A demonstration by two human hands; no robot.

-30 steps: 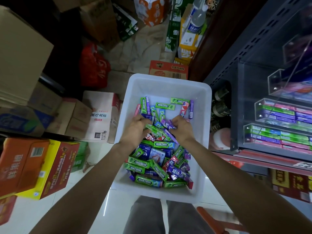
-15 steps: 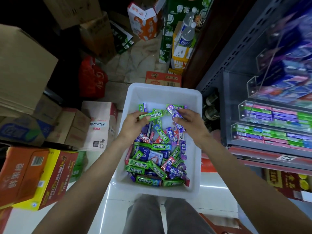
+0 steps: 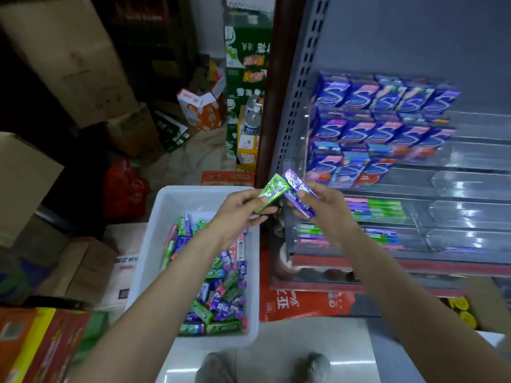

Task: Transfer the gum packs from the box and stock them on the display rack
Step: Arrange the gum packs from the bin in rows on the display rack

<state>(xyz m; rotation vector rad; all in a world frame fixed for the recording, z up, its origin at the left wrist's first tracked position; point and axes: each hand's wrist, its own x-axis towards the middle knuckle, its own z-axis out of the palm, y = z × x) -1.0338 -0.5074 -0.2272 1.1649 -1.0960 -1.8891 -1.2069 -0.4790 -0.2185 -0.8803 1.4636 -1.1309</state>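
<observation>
Both hands have lifted out of the white bin (image 3: 166, 217) and now sit above its far right corner, beside the display rack (image 3: 414, 217). Left hand (image 3: 237, 214) pinches a green gum pack (image 3: 272, 192) printed DOUBLEMINT; right hand (image 3: 326, 208) pinches a purple gum pack (image 3: 300, 193), its writing too blurred to read. More green, purple and pink packs (image 3: 215, 294) lie heaped in the bin.
</observation>
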